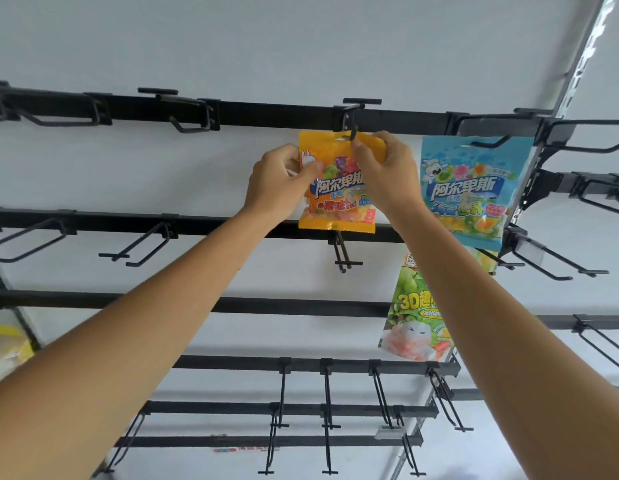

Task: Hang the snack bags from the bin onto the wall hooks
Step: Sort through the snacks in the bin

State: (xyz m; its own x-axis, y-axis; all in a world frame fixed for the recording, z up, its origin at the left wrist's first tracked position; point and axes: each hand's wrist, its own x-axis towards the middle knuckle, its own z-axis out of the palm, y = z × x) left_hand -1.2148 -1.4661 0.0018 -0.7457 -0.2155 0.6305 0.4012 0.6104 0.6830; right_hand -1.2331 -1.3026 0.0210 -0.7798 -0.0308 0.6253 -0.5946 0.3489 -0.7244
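The orange snack bag (335,206) is up at the top rail (266,114), its hang hole right at the tip of a hook (352,128). The left hand (280,183) grips its left edge; the right hand (384,171) pinches the top strip beside the hole. The person should likely keep that strip taut, line the hole with the tip, then slide the bag back toward the rail before either of the 2 hands lets go.
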